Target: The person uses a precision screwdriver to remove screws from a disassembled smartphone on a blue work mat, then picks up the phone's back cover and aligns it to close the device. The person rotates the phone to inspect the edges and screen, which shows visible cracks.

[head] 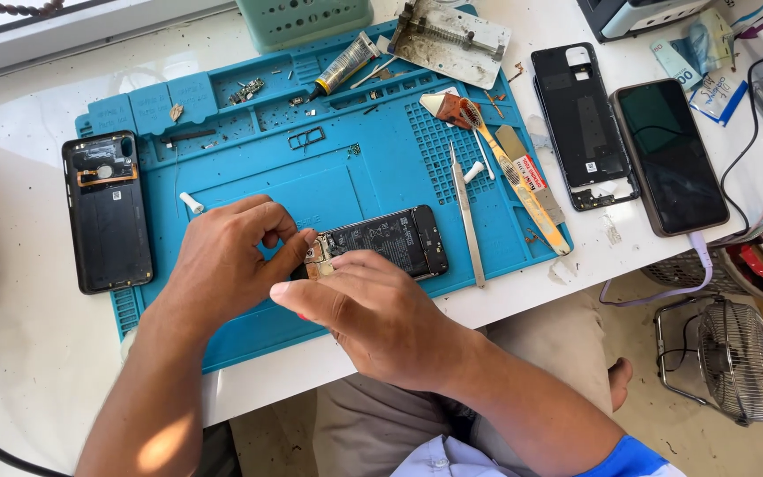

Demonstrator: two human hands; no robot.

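— Grip, item one?
— Both hands on the opened phone (381, 243). I see my left hand (227, 261) with thumb and forefinger pressed together at the phone's top end, pinching a small part there; what the part is, I cannot tell. My right hand (373, 314) lies over the phone's near edge, fingers curled and closed at the same end.

— Where does the phone lie?
— Flat on the blue mat (249, 340), directly under the grip, its open back facing up.

— Around the grip?
— Tweezers (468, 221) just right of the phone. Beyond them, a toothbrush (509, 168). Well left of the grip, a dark back cover (108, 212) on the white table (11, 353). Far right, a bare frame (580, 124) and a second phone (668, 157), screen up, side by side. Above the grip, a glue tube (343, 66) at the mat's far edge.
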